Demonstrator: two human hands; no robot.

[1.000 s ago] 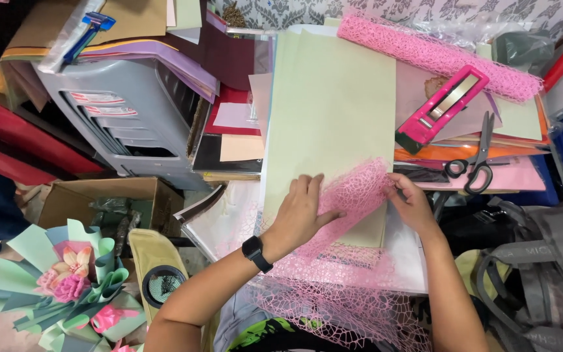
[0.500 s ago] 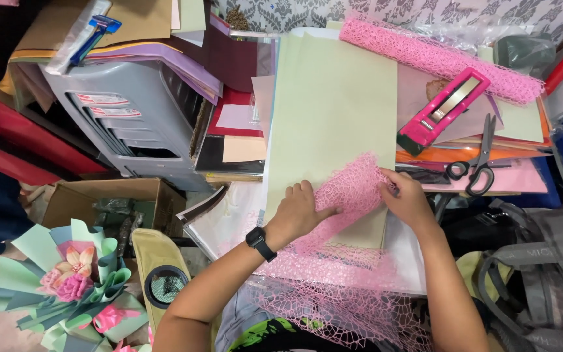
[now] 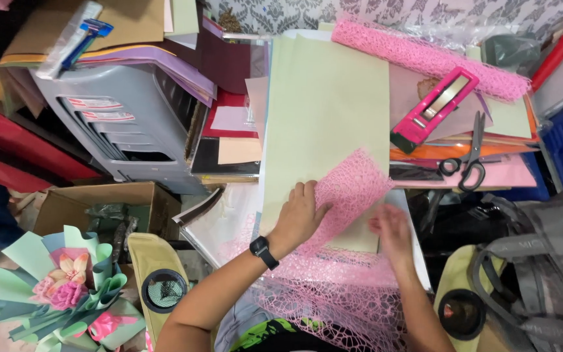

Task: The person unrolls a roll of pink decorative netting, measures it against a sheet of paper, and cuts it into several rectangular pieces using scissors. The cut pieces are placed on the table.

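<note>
Right hand point(image 3: 392, 229) drawn back off pink mesh point(image 3: 350, 189), blurred, fingers loose; left hand point(image 3: 298, 218) flat, pressing mesh onto smooth green paper point(image 3: 327, 111)

A grey plastic drawer unit point(image 3: 131, 124) stands below a patterned wall point(image 3: 373, 12)

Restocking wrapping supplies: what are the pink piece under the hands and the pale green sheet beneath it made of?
The pink piece looks like open fibre mesh: a webby weave with gaps showing through. The pale green sheet looks like matte paper: flat, opaque, no shine. The left hand presses on the mesh.
</note>
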